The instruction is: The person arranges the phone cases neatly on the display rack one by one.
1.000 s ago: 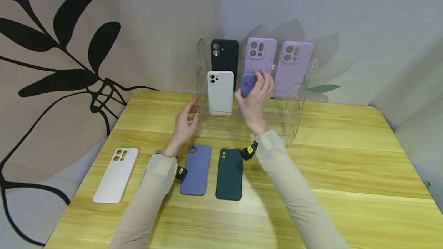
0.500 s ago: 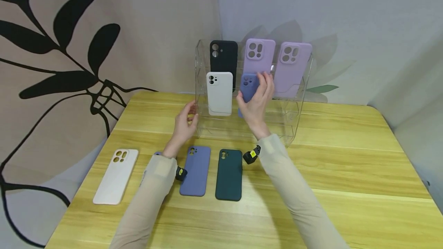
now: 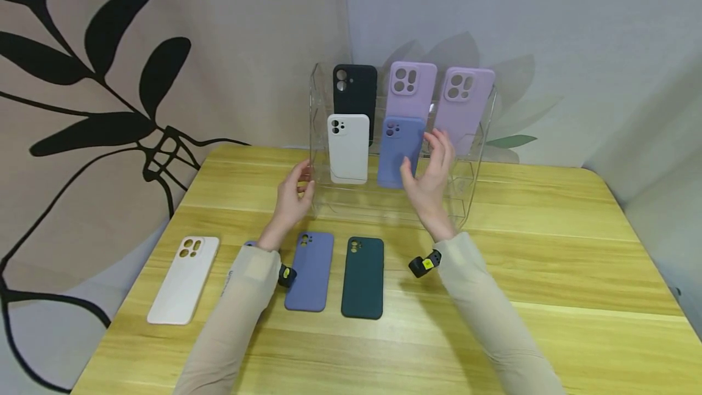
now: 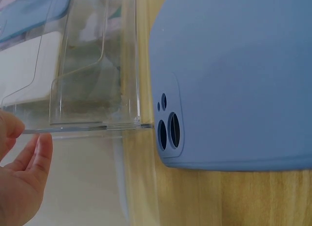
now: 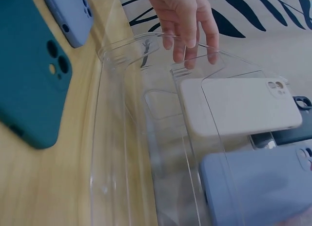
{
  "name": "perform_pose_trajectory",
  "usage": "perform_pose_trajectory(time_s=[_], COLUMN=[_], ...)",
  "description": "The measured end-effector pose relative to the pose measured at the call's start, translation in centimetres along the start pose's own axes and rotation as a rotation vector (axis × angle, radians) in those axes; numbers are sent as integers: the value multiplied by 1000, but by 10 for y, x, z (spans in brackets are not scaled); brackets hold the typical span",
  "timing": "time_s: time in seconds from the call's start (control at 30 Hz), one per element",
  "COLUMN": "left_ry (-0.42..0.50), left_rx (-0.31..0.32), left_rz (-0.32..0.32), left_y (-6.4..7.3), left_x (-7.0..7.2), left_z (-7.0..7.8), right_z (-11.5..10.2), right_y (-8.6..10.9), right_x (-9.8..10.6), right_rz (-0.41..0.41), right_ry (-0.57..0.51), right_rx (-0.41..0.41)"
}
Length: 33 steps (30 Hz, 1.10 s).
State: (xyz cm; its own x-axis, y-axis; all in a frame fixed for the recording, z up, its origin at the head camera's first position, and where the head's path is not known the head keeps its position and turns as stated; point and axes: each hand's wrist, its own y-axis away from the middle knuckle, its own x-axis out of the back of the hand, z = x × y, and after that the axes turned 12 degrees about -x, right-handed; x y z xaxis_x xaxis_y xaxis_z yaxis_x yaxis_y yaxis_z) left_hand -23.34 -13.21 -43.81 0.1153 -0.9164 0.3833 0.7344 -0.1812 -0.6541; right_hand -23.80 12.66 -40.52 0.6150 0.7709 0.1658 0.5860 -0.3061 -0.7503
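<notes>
A clear acrylic display stand (image 3: 342, 203) holds phone cases in tiers. My left hand (image 3: 294, 195) pinches the stand's left side panel; in the left wrist view the thumb (image 4: 10, 124) lies on one side of the panel and the fingers on the other. A blue phone case (image 3: 396, 154) leans in the front tier, right of a white phone case (image 3: 349, 150). Beside the blue case's right edge is my right hand (image 3: 430, 188), fingers spread and loosely bent, holding nothing. Its thumb overlaps the case's lower part in the head view.
Behind stand a black case (image 3: 354, 87) and two lilac cases (image 3: 412, 87). On the wooden table (image 3: 548, 261) lie a white case (image 3: 183, 282), a blue-violet case (image 3: 309, 273) and a dark green case (image 3: 363, 279). Another case is mostly hidden under the left forearm. A wall rises behind.
My right hand has let go of the blue phone case and moved right and slightly down, uncovering it. The left hand has stayed at the stand's side.
</notes>
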Motion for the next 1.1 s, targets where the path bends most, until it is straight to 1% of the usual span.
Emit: perform_pose_trajectory(time_s=[0.17,0.27,0.5,0.63,0.73,0.87,0.97,1.1], left_ry=[7,1,-7,-4,-2,-14,-12,-7], left_rx=[11,5,5,-11,-16,2,13,10], left_rz=[-8,-11,-12,-4,-3,-15,-20,-19], left_y=[2,2,1,1,2,2,2,2], left_x=[0,1,0,-1,0,0,0,-1], left_z=[-7,-7,-8,-9,-8,-8,-9,-8], right_z=[5,10,20,26,32,39,42,45], right_y=[5,8,14,17,20,24,28,30], right_x=[18,28,55,68,76,85,90,94], right_rz=[-8,0,-1,0,-1,-7,-18,-34], right_ry=[-15,-16,36,51,71,107,115,106], right_rx=[-4,-7,-39,-63,-89,-133,-178,-236])
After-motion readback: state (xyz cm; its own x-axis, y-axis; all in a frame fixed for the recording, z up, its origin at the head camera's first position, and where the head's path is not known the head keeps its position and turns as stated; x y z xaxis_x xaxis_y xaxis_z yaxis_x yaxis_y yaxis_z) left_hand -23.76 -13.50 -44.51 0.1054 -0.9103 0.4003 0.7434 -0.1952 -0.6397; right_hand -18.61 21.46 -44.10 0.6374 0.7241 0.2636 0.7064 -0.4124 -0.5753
